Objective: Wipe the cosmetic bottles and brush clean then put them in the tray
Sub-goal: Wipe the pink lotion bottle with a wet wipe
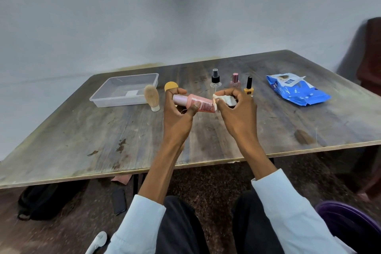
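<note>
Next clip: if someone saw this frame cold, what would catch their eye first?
The two hands at the centre: the left hand holds a pink bottle sideways above the table, while the right hand presses a white wipe to its end. Next, the blue wipes pack on the right and the clear tray on the left.

Dim, even indoor light; soft shadows under hands; wide-angle bending at edges; slight blur in lower corners.
</note>
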